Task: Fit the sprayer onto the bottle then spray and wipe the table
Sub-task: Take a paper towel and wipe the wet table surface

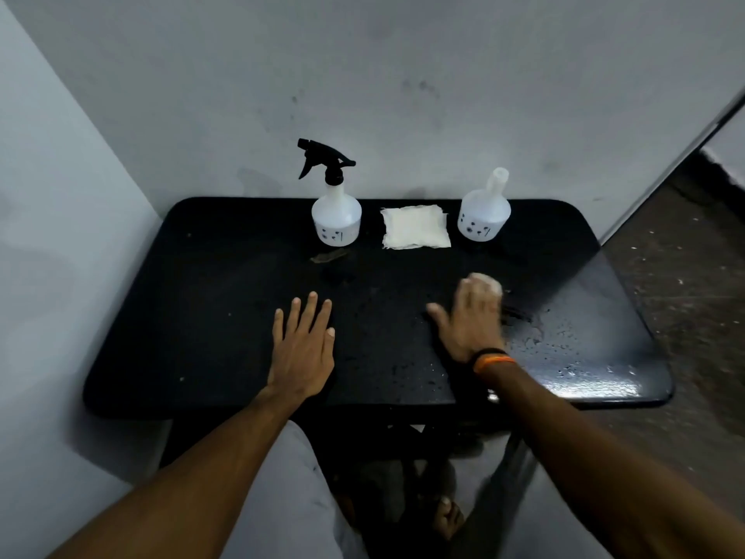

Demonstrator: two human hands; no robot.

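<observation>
- Table [225, 357]: black, with rounded corners, set into a corner between two pale walls. Its right half carries water droplets and a glossy wet sheen toward the front right corner.
- Bottle [336, 219]: white, upright near the back edge, left of centre. The black sprayer [322, 160] is seated on its neck, nozzle pointing left.
- Second bottle [483, 217]: white, upright near the back edge, right of centre, with an open neck and no sprayer.
- Stack of cloths [415, 227]: white, folded, lying flat at the back edge between the two bottles and touching neither.
- Left hand [302, 353]: palm down and flat on the table near the front edge, left of centre, fingers spread and straight, holding nothing.
- Right hand [473, 320]: palm down on the right half of the table, beside the wet patch, pressing on a white wad [485, 281] that shows past the fingertips. The hand is blurred, so the wad appears to be a cloth or tissue, but that cannot be confirmed. The fingers lie over it rather than curling round it.
- Wristbands [492, 359]: one black and one orange on the right wrist.
- A small brownish smear [328, 257] lies on the table just in front of the sprayer bottle.
</observation>
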